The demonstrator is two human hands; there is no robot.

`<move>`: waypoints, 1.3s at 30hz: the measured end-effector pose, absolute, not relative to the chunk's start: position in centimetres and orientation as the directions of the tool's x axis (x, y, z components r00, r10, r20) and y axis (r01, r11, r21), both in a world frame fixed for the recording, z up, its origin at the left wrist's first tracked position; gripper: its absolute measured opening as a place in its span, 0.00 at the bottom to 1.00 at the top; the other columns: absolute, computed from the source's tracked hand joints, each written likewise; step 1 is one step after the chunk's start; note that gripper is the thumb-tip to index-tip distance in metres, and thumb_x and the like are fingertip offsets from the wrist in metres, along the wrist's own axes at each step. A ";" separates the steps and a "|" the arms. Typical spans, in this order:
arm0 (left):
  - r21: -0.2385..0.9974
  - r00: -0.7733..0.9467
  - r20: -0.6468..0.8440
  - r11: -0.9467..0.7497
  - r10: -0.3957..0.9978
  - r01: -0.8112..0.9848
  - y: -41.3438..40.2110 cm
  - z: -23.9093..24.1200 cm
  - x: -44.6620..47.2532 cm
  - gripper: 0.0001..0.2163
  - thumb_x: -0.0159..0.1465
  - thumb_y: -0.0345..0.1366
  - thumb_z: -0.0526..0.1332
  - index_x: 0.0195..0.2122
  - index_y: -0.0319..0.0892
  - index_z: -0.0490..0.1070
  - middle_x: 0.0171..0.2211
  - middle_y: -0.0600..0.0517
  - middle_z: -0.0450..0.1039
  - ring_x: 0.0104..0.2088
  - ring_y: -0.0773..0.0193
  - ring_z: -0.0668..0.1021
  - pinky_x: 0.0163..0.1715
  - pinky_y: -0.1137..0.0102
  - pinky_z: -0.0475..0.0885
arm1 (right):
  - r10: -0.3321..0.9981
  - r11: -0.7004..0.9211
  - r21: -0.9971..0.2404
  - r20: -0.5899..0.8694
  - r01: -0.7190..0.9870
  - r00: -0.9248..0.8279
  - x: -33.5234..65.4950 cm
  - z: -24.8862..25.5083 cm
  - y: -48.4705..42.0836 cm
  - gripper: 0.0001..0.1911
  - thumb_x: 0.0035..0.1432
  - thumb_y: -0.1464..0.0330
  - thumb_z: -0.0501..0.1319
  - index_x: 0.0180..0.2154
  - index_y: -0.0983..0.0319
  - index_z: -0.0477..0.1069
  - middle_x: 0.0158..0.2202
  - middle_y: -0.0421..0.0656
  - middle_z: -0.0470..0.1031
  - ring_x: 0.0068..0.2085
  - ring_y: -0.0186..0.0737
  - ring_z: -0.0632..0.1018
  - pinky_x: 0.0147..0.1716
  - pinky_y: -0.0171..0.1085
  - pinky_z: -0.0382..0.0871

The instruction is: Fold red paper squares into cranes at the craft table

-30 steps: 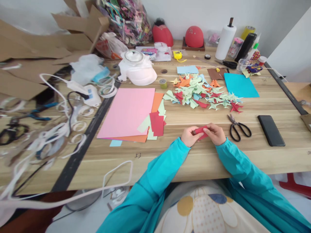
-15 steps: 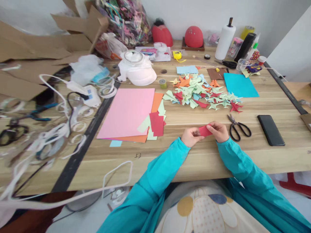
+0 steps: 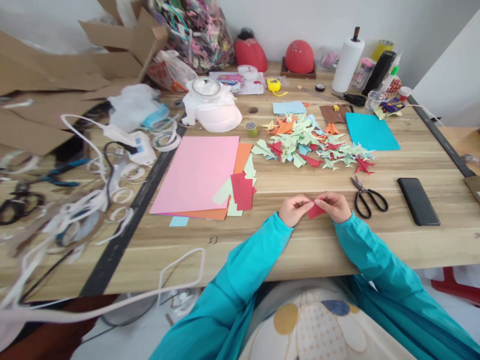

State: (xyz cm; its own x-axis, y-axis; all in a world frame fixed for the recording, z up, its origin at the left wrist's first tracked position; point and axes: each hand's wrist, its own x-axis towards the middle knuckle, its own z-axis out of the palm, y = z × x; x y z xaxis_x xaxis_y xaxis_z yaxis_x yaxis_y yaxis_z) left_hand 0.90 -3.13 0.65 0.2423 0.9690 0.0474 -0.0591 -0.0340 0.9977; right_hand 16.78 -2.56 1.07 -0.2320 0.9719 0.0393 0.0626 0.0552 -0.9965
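Note:
A small piece of red paper [image 3: 316, 212] is pinched between both my hands above the table's front part. My left hand [image 3: 295, 210] grips its upper left side with thumb and finger. On the other side, my right hand [image 3: 334, 206] has its thumb and fingers closed on the same paper. Part of the paper is hidden behind the fingers. Beyond my hands lies a pile of folded paper shapes [image 3: 300, 140] in pale green, orange, red and blue. Cut red paper strips [image 3: 243, 192] rest to the left, partly over a pink sheet [image 3: 198, 172].
Black-handled scissors [image 3: 369, 196] and a black phone [image 3: 418, 201] lie right of my hands. A turquoise sheet [image 3: 372, 131] lies behind them. To the left are a white power strip [image 3: 139, 148], cables and tape rolls. A white cable loop [image 3: 202, 265] hangs over the front edge.
The red paper has turned in my hands, its visible part now hanging lower. My thumbs and fingertips have come closer together at its upper edge.

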 end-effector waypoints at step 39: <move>0.989 0.091 0.029 -0.015 0.995 -0.148 -2.7 0.6 0.8 0.18 0.45 0.41 0.68 0.12 0.38 0.59 0.14 0.58 0.62 0.18 0.74 0.64 0.20 0.75 0.59 | 0.990 -0.034 -0.998 -0.040 0.046 -0.135 16.9 1.2 -2.2 0.17 0.39 0.55 0.67 0.20 0.63 0.70 0.19 0.39 0.72 0.21 0.32 0.69 0.21 0.33 0.65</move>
